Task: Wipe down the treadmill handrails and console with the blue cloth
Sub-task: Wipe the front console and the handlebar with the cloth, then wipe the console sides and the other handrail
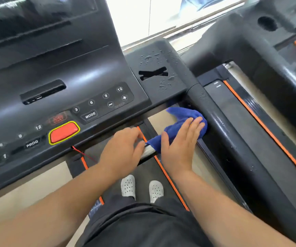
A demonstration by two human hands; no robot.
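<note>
Console [72,82] overhangs just above both hands and blocks the way up and forward. Right handrail [225,136] walls off the right; the right hand [179,145] presses the blue cloth [184,118] flat against it. Left hand [122,148] is curled on the silver bar [149,151], just beside. Open gap under the console down to the belt [141,169]. Neighbouring treadmill [250,56] stands near, beyond the rail.

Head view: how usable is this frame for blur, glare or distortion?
Head view: window blown out white; console screen and neighbouring treadmill motion-smeared; fingers of the left hand slightly blurred; right hand, blue cloth and droplets reasonably sharp; wide-angle lens slightly bows the console edge.
</note>
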